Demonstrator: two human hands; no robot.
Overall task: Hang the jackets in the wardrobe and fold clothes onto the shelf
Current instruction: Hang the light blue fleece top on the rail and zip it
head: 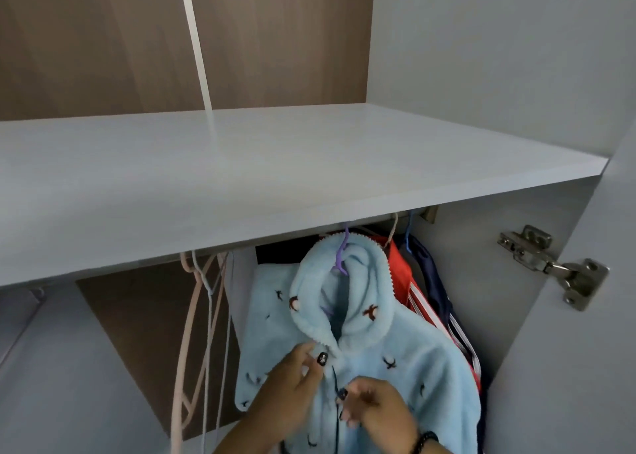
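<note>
On the far left, some empty hangers dangle from the rail under the shelf. They are pink and pale, and they wait there (most likely for the next jackets).

Next comes the left hand. Its fingers are bent and its thumb pinches the left front edge of the blue fluffy jacket, just under the collar. I think it holds the edge so the front stays flat and does not flop open.

The blue fluffy jacket hangs in the middle of the wardrobe, below the shelf, on a purple hanger. The hook goes up behind the shelf edge, so I cannot see the rail there. The jacket's long way runs up and down: collar at the top, body falling toward the bottom of the view. Its front faces the person, which makes the opening easy to reach.

Then the right hand. Its fingers are curled in at the dark line down the front of the jacket (a zip or a cord, I cannot tell which), and they seem to pinch it. My guess is the two hands are closing or tidying the front.

To the right, touching the blue one, hang a red jacket and a dark blue jacket, on hangers too. Farthest right is a metal door hinge.
</note>
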